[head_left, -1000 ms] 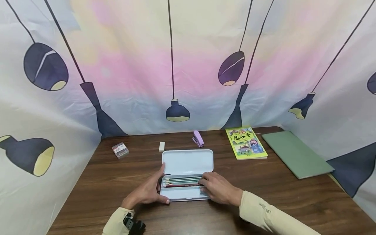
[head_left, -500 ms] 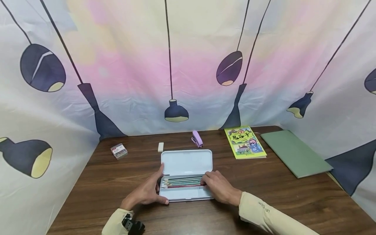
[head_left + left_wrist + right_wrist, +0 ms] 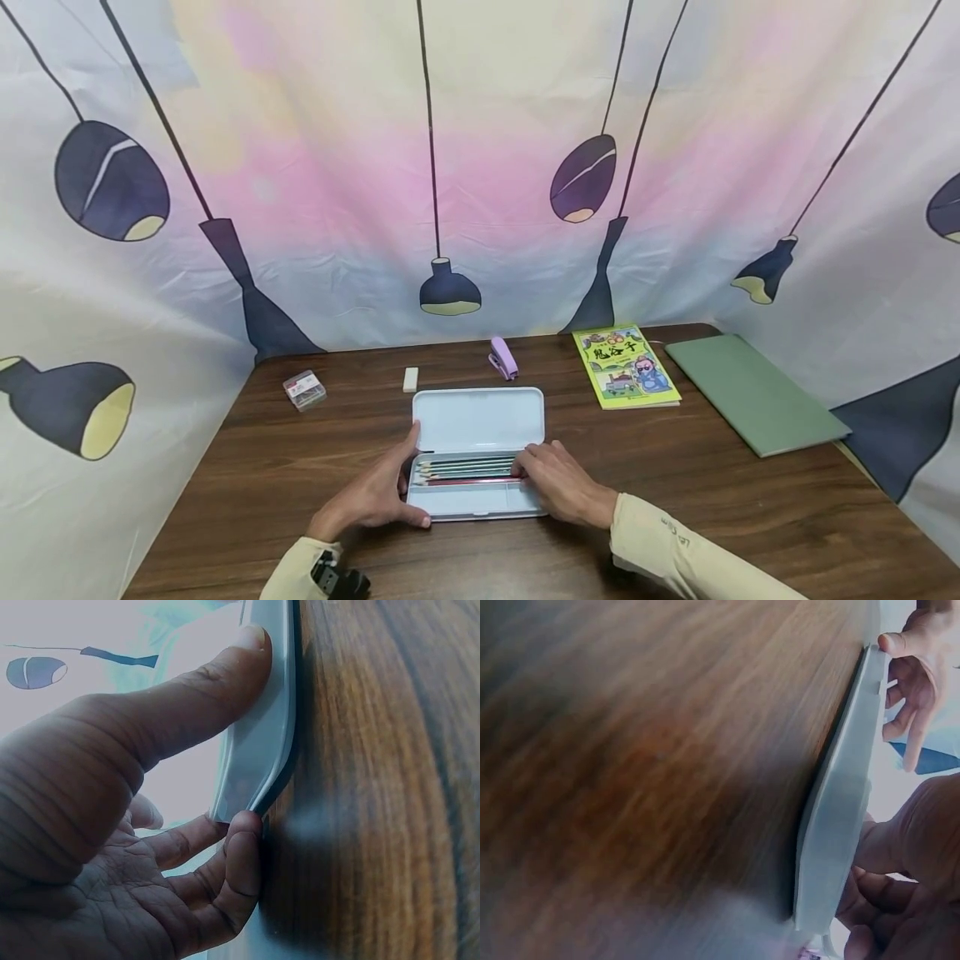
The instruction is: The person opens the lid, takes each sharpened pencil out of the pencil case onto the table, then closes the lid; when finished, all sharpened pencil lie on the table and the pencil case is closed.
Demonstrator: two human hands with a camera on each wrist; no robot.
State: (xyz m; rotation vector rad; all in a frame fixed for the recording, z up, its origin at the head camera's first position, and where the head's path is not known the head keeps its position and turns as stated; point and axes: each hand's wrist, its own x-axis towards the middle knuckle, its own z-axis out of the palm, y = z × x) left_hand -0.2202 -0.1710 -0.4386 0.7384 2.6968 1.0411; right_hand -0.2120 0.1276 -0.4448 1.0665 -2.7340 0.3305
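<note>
A white pencil case [image 3: 478, 419] lies on the table with its lid raised. Several pencils [image 3: 467, 465] lie along its rear compartment, with a red pencil [image 3: 471, 481] in front of the others. My left hand [image 3: 372, 497] grips the case's left end; the left wrist view shows the thumb on its front wall and fingertips at the corner. My right hand [image 3: 562, 485] reaches in over the case's right end, its curled fingers at the red pencil's right end, seemingly pinching it. The right fingertips are partly hidden by the hand and the case wall.
Behind the case lie a white eraser [image 3: 410, 379] and a purple stapler [image 3: 503, 358]. A small clear box [image 3: 304, 390] sits at the back left. Back right are a yellow book [image 3: 627, 367] and a green folder [image 3: 757, 394]. A printed curtain [image 3: 360, 167] hangs behind the table.
My right fingers have shifted slightly back from the small front compartment to the pencils' ends. The pencils have shifted slightly. My left hand stays on the case, and the view has tilted a little.
</note>
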